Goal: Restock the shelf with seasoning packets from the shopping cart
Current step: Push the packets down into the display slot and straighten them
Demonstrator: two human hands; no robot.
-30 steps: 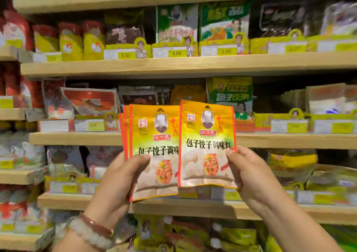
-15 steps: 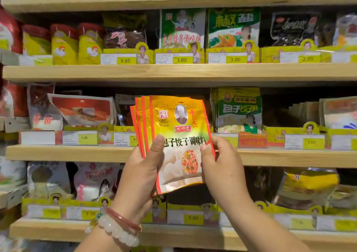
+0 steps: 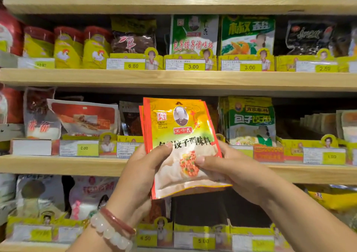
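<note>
Seasoning packets (image 3: 181, 145) now squared, seemingly one stack, in both hands (image 3: 141, 172)

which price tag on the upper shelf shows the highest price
The 6.80 tag, below the dark brown packet. The two tags to its right both read 3.00, and the far right one is lower still.

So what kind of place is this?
Most likely a grocery shop aisle: wooden shelves packed with food packets, yellow price tags along the edges, and hands holding seasoning packets to restock.
</note>
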